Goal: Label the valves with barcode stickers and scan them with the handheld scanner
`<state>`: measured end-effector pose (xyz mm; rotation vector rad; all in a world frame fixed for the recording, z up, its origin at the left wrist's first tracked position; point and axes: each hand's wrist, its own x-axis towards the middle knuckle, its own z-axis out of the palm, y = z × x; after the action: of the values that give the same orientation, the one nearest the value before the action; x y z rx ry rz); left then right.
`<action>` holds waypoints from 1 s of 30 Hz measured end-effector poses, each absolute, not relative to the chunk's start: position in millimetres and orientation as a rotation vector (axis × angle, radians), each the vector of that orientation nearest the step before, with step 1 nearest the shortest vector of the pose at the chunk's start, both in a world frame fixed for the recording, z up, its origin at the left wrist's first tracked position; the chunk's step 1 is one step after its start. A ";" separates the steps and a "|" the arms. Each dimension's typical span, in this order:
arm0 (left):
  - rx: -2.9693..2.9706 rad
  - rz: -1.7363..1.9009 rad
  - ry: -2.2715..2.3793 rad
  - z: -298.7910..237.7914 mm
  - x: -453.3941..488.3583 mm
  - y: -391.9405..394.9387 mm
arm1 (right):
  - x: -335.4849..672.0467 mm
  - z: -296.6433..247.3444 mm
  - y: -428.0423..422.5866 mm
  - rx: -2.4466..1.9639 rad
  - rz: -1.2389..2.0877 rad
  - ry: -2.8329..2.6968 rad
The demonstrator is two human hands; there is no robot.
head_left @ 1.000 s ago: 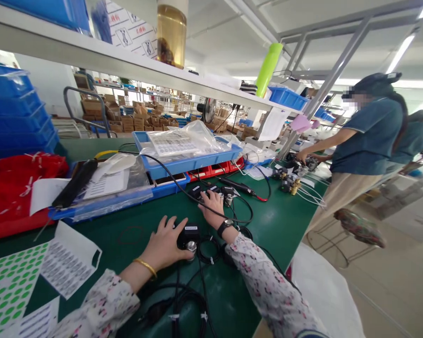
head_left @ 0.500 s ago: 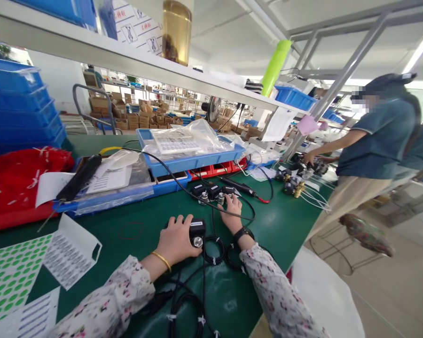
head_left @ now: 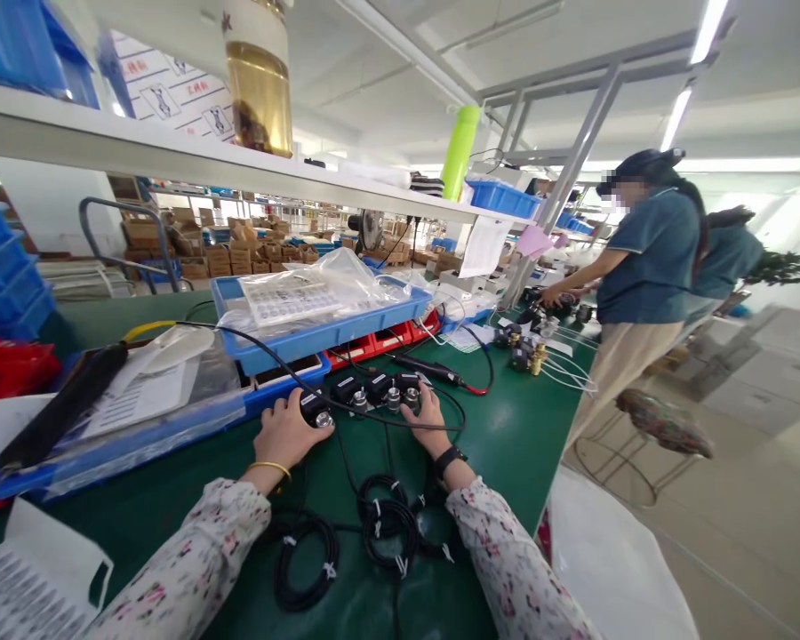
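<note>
My left hand [head_left: 285, 434] is closed round a small black box-shaped part with a silver round fitting [head_left: 315, 409], resting it on the green table [head_left: 533, 418] at the left end of a row. Three more such black parts [head_left: 377, 391] stand side by side to its right. My right hand [head_left: 429, 413] lies on the rightmost of them, fingers curled over it. Black cables run from the parts to coiled bundles [head_left: 387, 524] between my forearms.
A blue tray [head_left: 326, 324] with plastic bags sits on red bins [head_left: 387, 340] behind the row. A black and red tool [head_left: 433, 369] lies to the right. A person in a blue shirt [head_left: 640, 258] works at the table's far end. A white bag [head_left: 613, 569] hangs at the table's right edge.
My left hand has carried its black part forward and set it at the left end of the row. My right hand stays on the row's right end. The view shifted left.
</note>
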<state>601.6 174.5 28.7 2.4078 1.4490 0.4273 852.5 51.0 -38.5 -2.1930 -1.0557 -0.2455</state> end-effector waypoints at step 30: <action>2.792 0.037 0.988 32.5 578.0 72.1 | 707.4 5.7 -64.8 -2.279 0.222 -1.732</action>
<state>578.0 72.1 32.5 2.7921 0.9882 0.0373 707.4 -64.8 5.7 -2.2785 -1.7321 0.2223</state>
